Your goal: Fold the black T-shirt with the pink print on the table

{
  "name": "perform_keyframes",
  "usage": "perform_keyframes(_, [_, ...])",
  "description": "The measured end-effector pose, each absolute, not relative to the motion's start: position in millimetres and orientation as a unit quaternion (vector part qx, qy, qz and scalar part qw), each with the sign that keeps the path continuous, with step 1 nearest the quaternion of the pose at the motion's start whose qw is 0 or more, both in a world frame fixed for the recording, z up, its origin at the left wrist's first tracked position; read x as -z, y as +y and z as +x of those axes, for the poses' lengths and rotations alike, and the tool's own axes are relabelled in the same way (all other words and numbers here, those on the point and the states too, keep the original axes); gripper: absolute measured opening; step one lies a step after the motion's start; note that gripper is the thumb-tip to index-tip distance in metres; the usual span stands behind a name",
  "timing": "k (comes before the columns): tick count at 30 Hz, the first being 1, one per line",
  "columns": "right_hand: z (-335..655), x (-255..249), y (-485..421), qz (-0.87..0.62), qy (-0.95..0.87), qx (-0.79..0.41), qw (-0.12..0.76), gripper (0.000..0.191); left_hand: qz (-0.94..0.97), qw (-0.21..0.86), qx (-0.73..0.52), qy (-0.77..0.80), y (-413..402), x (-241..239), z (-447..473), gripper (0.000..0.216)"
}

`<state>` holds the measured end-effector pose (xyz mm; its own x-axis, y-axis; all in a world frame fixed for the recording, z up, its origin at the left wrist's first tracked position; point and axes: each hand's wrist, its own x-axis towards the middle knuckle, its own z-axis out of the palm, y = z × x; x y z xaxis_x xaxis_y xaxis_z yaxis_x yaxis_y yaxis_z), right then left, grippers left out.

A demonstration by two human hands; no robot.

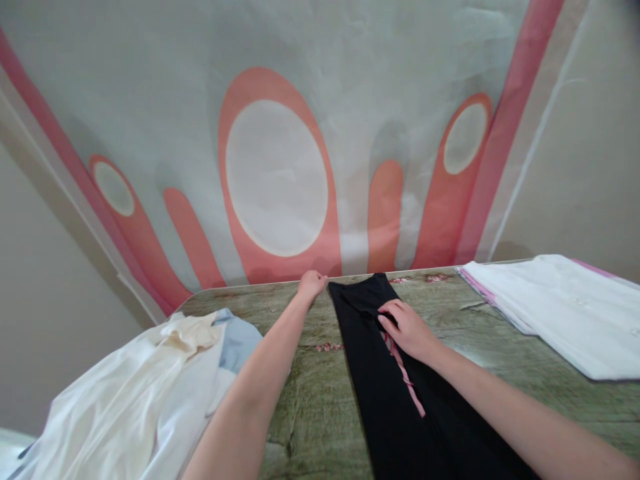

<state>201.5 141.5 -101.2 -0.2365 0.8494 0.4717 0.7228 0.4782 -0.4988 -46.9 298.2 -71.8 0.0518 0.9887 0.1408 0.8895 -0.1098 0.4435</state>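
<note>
Black trousers (363, 373) lie lengthwise on the table, waist end at the far edge. A narrow pink strip (407, 383), like a ribbon or drawstring, runs down their middle. My right hand (407, 330) is on the upper part, with thumb and fingertips pinching the black cloth just below the waist. Beside the waist's far left corner is my left hand (312, 284), its fingers curled together at the table's back edge. Whether its fingertips hold anything is too small to tell.
A loose heap of cream and pale blue clothes (145, 393) lies at the left. White folded garments (565, 307) with pink edges are stacked at the right. The wood-patterned table (320, 400) meets a wall hanging (277, 173) with pink shapes at the back.
</note>
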Motion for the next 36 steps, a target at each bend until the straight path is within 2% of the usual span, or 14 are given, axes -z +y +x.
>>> perform_keyframes(4, [201, 101, 141, -0.503, -0.78, -0.086, 0.361, 0.016, 0.686, 0.152, -0.206, 0.682, 293, 77, -44, 0.039])
perform_keyframes(17, [201, 100, 140, -0.506, -0.781, -0.084, 0.356, 0.017, 0.653, 0.254, -0.193, 0.687, 289, 76, -29, 0.025])
perform_keyframes(21, [201, 99, 140, -0.504, -0.782, -0.087, 0.356, 0.016, 0.667, 0.21, -0.175, 0.693, 284, 78, -29, 0.028])
perform_keyframes(27, [201, 101, 139, -0.499, -0.786, -0.084, 0.354, 0.018, 0.699, 0.078, -0.198, 0.683, 268, 69, -30, 0.023])
perform_keyframes(31, [201, 98, 142, -0.5, -0.786, -0.07, 0.357, 0.022, 0.759, 0.043, -0.196, 0.62, 257, 67, -24, 0.015])
perform_keyframes(34, [198, 94, 148, -0.5, -0.792, -0.041, 0.348, 0.032, 0.776, 0.02, -0.189, 0.601, 250, 73, -15, 0.017])
perform_keyframes(36, [193, 91, 152, -0.492, -0.804, -0.04, 0.332, 0.031, 0.775, 0.003, -0.185, 0.604, 246, 78, -9, 0.02])
